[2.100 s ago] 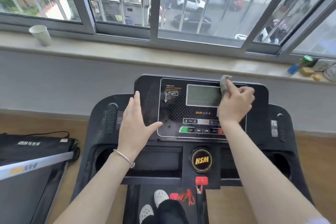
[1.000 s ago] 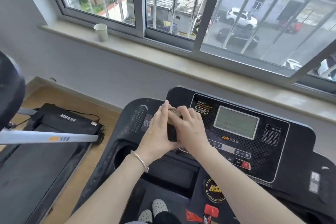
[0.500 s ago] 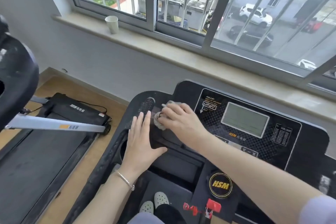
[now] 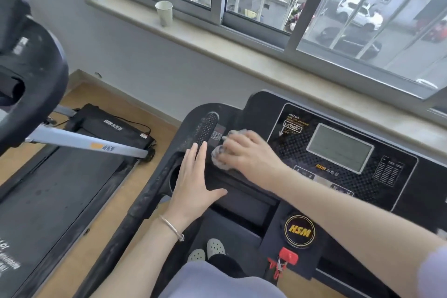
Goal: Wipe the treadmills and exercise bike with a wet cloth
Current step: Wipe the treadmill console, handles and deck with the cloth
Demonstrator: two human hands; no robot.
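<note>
The step in hand looks like wiping the left part of the console on the treadmill (image 4: 254, 109) the person stands on; a second, folded treadmill (image 4: 60, 176) lies on the wooden floor at far left, its belt matte black and dusty, a silver bar across it. I see no exercise bike for certain; a blurred black shape fills the near-left corner.

The left hand (image 4: 193, 181) lies flat and relaxed, fingers straight, on the gritty black plastic beside a round cup well. Just right of it, the right hand (image 4: 246, 152) presses a crumpled grey wet cloth (image 4: 219, 156) against the console, fingers spread over it, next to the dotted oval grip sensor (image 4: 205, 130).

The next move probably calls for dragging the cloth onto the grimy left rail, with firmer pressure on the textured sensor. Farther right sits the glossy perforated panel with a grey screen (image 4: 338, 147). A paper cup (image 4: 164, 13) stands on the pale stone sill.
</note>
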